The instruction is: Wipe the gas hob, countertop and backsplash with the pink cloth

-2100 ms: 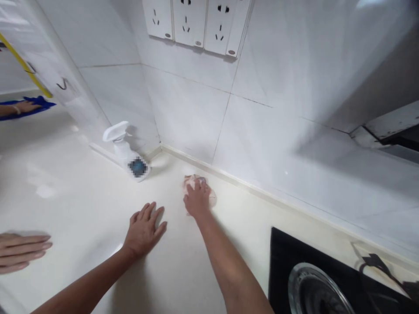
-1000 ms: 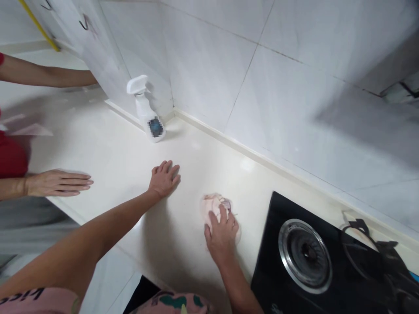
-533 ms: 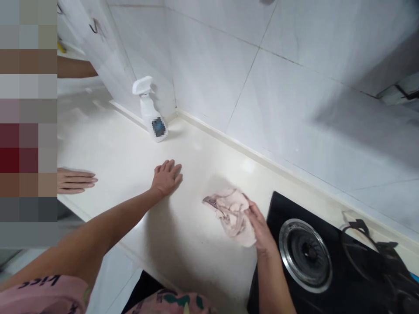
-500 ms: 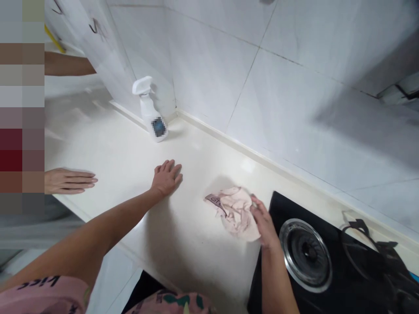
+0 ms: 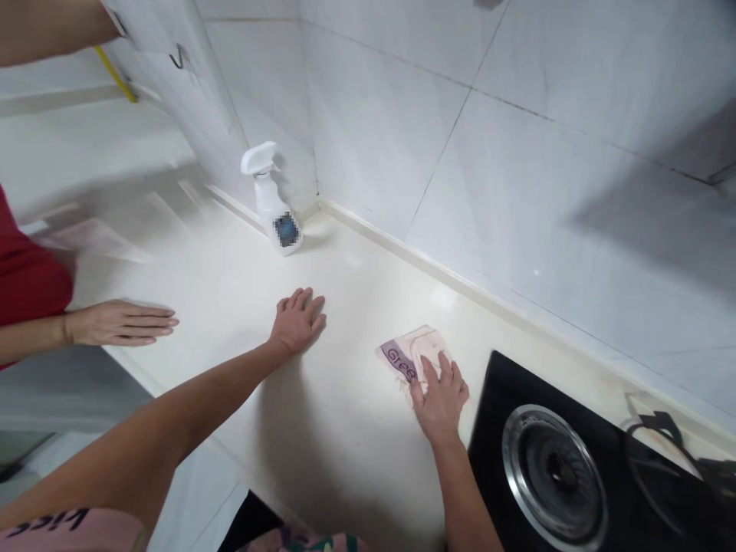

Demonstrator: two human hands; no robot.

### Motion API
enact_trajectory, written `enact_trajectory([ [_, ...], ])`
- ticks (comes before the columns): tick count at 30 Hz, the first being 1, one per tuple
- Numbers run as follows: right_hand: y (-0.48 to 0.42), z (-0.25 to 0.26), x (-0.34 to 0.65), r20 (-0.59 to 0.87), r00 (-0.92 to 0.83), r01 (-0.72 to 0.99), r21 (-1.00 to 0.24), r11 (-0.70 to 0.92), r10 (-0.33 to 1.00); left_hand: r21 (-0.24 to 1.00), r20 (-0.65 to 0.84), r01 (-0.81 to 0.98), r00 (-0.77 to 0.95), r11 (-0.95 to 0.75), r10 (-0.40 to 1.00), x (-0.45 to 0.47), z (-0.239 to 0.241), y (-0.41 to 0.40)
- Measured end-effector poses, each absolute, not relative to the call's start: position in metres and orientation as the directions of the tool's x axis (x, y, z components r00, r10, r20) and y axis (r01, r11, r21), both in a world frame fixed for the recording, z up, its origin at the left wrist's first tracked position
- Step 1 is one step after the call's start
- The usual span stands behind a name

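Right hand presses flat, fingers spread, on the cloth on the counter just beside the hob, left hand splayed empty, so a rightward wipe risks snagging cloth on the burner.

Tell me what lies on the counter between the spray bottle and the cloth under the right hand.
Head view: only the left hand lies flat between the spray bottle and the cloth; the counter is otherwise bare.
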State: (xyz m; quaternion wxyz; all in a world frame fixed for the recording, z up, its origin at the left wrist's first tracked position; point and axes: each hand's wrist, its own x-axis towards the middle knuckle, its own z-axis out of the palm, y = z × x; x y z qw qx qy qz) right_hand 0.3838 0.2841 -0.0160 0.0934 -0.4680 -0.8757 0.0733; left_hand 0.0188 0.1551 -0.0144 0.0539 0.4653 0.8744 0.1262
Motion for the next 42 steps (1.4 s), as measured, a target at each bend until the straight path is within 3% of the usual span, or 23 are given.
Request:
enact_trajectory([
  [5, 0.357, -0.017, 0.354, 0.084, -0.446, 0.877, -0.160, 0.454, 0.891, 0.251, 0.024, 0.806, -0.558, 0.535, 0.829, 0.019, -0.013, 0.155],
  [9, 0.407, -0.001, 0.334, -0.025, -0.318, 0.933, -0.185, 0.309, 0.948, 0.242, 0.009, 0.809, -0.553, 0.535, 0.833, 0.020, -0.010, 0.156],
  [12, 0.401, 0.005, 0.325, -0.081, -0.305, 0.939, -0.191, 0.285, 0.949, 0.240, -0.001, 0.806, -0.557, 0.541, 0.831, 0.020, -0.008, 0.157],
  [16, 0.318, 0.000, 0.332, -0.052, -0.483, 0.864, -0.189, 0.467, 0.874, 0.229, 0.009, 0.809, -0.558, 0.542, 0.829, 0.021, -0.007, 0.158],
  [21, 0.165, -0.019, 0.362, 0.118, -0.760, 0.602, -0.241, 0.761, 0.639, 0.209, 0.026, 0.818, -0.552, 0.535, 0.834, 0.019, -0.010, 0.157],
  [25, 0.126, -0.031, 0.386, 0.284, -0.787, 0.484, -0.266, 0.833, 0.548, 0.189, 0.064, 0.831, -0.543, 0.524, 0.838, 0.017, -0.014, 0.157],
  [29, 0.210, -0.028, 0.404, 0.222, -0.715, 0.638, -0.183, 0.748, 0.663, 0.175, 0.071, 0.833, -0.543, 0.526, 0.837, 0.017, -0.014, 0.157],
  [33, 0.336, -0.016, 0.412, 0.224, -0.426, 0.891, -0.067, 0.450, 0.877, 0.181, 0.054, 0.833, -0.540, 0.523, 0.840, 0.018, -0.012, 0.157],
  [36, 0.395, -0.008, 0.406, 0.175, -0.308, 0.944, -0.067, 0.323, 0.935, 0.197, 0.049, 0.831, -0.538, 0.520, 0.842, 0.018, -0.011, 0.157],
  [42, 0.360, -0.006, 0.402, 0.180, -0.329, 0.942, -0.013, 0.336, 0.927, 0.197, 0.057, 0.836, -0.532, 0.513, 0.845, 0.018, -0.011, 0.159],
])
